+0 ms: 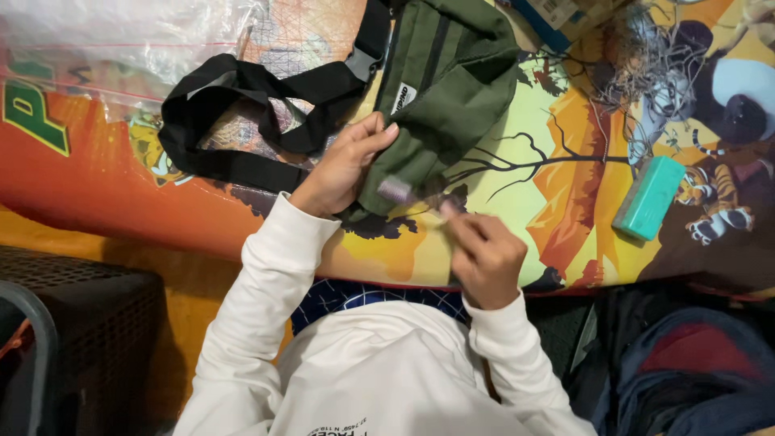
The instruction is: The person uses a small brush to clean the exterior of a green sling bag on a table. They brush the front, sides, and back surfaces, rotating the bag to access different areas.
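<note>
An olive green bag (452,81) with a black strap (242,113) lies on a colourful cartoon-printed surface (565,161). My left hand (343,165) grips the bag's lower left edge, thumb on top. My right hand (484,254) is closed around a small tool, blurred, with a pale tip (397,190) pointing at the bag's lower corner. What the tool is I cannot tell. Both arms wear white sleeves.
A teal rectangular block (648,198) lies to the right. A tangle of grey thread (646,73) sits at the back right. Clear plastic sheet (121,40) covers the back left. A dark mesh crate (73,323) stands at lower left, dark cloth (686,363) at lower right.
</note>
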